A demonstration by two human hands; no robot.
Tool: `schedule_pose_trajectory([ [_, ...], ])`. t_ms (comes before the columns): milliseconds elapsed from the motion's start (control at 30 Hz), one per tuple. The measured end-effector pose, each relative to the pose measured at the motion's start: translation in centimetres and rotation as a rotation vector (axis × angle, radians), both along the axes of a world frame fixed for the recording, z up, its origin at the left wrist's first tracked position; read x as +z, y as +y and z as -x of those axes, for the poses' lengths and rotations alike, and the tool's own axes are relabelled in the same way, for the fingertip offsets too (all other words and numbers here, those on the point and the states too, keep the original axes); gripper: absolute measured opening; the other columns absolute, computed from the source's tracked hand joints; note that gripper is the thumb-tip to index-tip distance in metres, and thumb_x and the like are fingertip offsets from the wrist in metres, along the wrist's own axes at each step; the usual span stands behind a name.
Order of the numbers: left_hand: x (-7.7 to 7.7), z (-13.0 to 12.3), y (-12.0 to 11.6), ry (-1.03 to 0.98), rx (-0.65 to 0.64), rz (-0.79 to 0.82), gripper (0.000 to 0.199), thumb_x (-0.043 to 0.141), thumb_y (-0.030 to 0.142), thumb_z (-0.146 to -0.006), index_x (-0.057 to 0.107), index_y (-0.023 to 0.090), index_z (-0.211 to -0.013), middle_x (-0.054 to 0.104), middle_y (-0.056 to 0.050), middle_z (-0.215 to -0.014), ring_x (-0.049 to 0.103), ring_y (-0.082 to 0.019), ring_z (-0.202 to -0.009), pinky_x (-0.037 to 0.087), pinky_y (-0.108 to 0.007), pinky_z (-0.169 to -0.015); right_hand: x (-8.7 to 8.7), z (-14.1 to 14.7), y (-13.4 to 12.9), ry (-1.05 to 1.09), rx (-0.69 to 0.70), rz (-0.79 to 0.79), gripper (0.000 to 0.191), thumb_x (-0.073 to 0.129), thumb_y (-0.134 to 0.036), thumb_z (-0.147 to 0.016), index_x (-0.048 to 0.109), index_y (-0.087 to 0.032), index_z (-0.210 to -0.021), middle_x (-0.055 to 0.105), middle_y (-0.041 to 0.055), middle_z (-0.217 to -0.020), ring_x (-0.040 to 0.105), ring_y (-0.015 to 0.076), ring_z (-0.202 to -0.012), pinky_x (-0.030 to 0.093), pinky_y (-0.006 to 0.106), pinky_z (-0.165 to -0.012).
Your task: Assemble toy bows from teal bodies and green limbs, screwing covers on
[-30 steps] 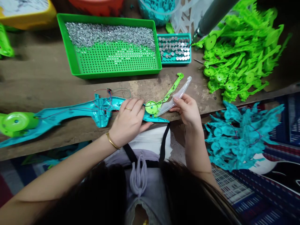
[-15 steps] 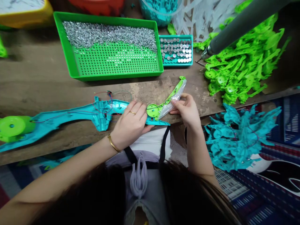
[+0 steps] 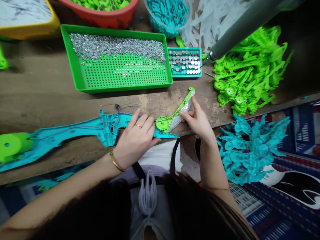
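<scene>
A long blue plastic shell [image 3: 72, 131] with thin red and dark wires lies along the table's front edge, a green round part [image 3: 12, 145] at its left end. My left hand [image 3: 137, 138] is closed over the shell's right part, thumb at the near side. At the right end a green curved piece [image 3: 162, 124] with a round base rests on the shell and angles up to the right. Along it lies a clear plastic piece [image 3: 178, 120], pinched between the thumb and fingers of my right hand [image 3: 196, 118].
Behind stand a green tray [image 3: 107, 87] of small metal screws and a blue tray [image 3: 187, 76] of round metal discs. A screwdriver-like tool [image 3: 232, 30] hangs over green parts [image 3: 250, 73]. Blue parts [image 3: 250, 150] are piled at the right, below the table edge.
The view has tilted, so the trays appear lower. My right hand's index finger has moved up along the clear piece, which now lies closer against the green piece.
</scene>
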State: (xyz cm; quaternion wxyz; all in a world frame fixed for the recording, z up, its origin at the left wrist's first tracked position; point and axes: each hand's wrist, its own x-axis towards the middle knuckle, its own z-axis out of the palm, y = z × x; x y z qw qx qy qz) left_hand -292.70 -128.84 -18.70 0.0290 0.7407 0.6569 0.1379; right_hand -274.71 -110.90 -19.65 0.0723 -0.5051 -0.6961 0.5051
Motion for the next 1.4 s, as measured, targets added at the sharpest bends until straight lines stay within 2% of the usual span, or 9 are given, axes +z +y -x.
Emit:
schedule_pose_trajectory([
  [167, 0.8, -0.8, -0.3, 0.045, 0.079, -0.026, 0.036, 0.064, 0.039, -0.087, 0.068, 0.007, -0.104, 0.064, -0.023, -0.122, 0.055, -0.039, -0.121, 0.034, -0.064, -0.111, 0.3, 0.3, -0.1, -0.015, 0.019, -0.011, 0.095, 0.071, -0.039, -0.078, 0.022, -0.017, -0.156, 0.065, -0.0044, -0.059, 0.062, 0.0192, -0.058, 0.051, 0.037, -0.065],
  [367, -1.1, -3.1, 1.3, -0.014, 0.005, -0.111, 0.048, 0.063, 0.042, -0.088, 0.064, 0.009, -0.122, 0.059, -0.023, -0.134, 0.054, -0.039, -0.126, 0.042, -0.056, -0.107, 1.1, 0.2, 0.2, -0.127, 0.070, -0.017, 0.089, 0.068, -0.036, -0.080, 0.023, -0.016, -0.155, 0.065, -0.0042, -0.059, 0.062, 0.0173, -0.056, 0.051, 0.033, -0.064],
  [533, -2.5, -3.0, 1.5, -0.004, -0.034, -0.161, 0.042, 0.058, 0.038, -0.092, 0.066, 0.010, -0.122, 0.060, -0.020, -0.134, 0.057, -0.036, -0.124, 0.046, -0.049, -0.106, 0.6, 1.7, 3.9, -0.097, -0.128, -0.249, 0.043, 0.058, -0.035, -0.087, 0.059, -0.018, -0.127, 0.060, -0.0032, -0.059, 0.055, 0.0132, -0.050, 0.047, 0.028, -0.057],
  [733, -3.0, -2.8, 1.3, -0.001, -0.045, -0.229, 0.042, 0.057, 0.038, -0.092, 0.066, 0.009, -0.121, 0.061, -0.021, -0.134, 0.058, -0.036, -0.123, 0.046, -0.049, -0.105, -1.1, 2.8, 7.3, -0.087, -0.163, -0.204, 0.012, 0.055, -0.031, -0.087, 0.061, -0.021, -0.091, 0.047, -0.0086, -0.050, 0.041, 0.0095, -0.039, 0.034, 0.022, -0.044],
  [867, -3.6, -2.7, 1.4, 0.013, -0.051, -0.284, 0.041, 0.055, 0.039, -0.094, 0.066, 0.009, -0.120, 0.062, -0.020, -0.132, 0.059, -0.034, -0.122, 0.045, -0.047, -0.104, -1.1, 2.1, 6.1, -0.193, -0.132, -0.323, 0.010, 0.055, -0.032, -0.088, 0.060, -0.023, -0.089, 0.060, -0.0033, -0.065, 0.058, 0.0143, -0.059, 0.044, 0.024, -0.059],
  [1000, -4.0, -2.3, 1.6, 0.015, -0.076, -0.312, 0.043, 0.051, 0.042, -0.095, 0.065, 0.010, -0.121, 0.063, -0.019, -0.131, 0.060, -0.033, -0.119, 0.046, -0.047, -0.101, 0.8, 2.2, 5.6, -0.376, -0.165, -0.430, 0.023, 0.055, -0.042, -0.089, 0.060, -0.024, -0.102, 0.069, 0.0064, -0.093, 0.065, 0.0246, -0.088, 0.049, 0.036, -0.080],
  [1100, -4.1, -2.2, 1.7, 0.006, -0.087, -0.324, 0.043, 0.051, 0.042, -0.095, 0.065, 0.011, -0.121, 0.064, -0.018, -0.129, 0.061, -0.033, -0.117, 0.048, -0.047, -0.099, 3.2, 2.5, 8.4, -0.351, -0.369, -0.559, 0.037, 0.048, -0.044, -0.092, 0.052, -0.023, -0.122, 0.069, 0.0092, -0.100, 0.066, 0.0254, -0.093, 0.049, 0.038, -0.086],
  [1233, -4.3, -2.2, 1.7, 0.009, -0.083, -0.330, 0.042, 0.054, 0.040, -0.093, 0.064, 0.011, -0.121, 0.063, -0.018, -0.128, 0.061, -0.033, -0.115, 0.049, -0.048, -0.098, 5.5, 2.4, 15.6, -0.154, -0.765, -0.803, 0.060, 0.056, -0.030, -0.087, 0.036, -0.011, -0.140, 0.054, 0.0200, -0.134, 0.057, 0.0264, -0.119, 0.043, 0.038, -0.102],
  [1400, -4.4, -2.1, 1.7, 0.011, -0.081, -0.341, 0.042, 0.053, 0.041, -0.093, 0.063, 0.012, -0.121, 0.063, -0.017, -0.128, 0.060, -0.033, -0.115, 0.050, -0.048, -0.097, 5.8, 1.8, 21.9, 0.147, -0.774, -0.750, 0.040, 0.058, -0.027, -0.085, 0.053, -0.009, -0.121, 0.066, 0.0134, -0.107, 0.065, 0.0216, -0.098, 0.049, 0.037, -0.094],
])
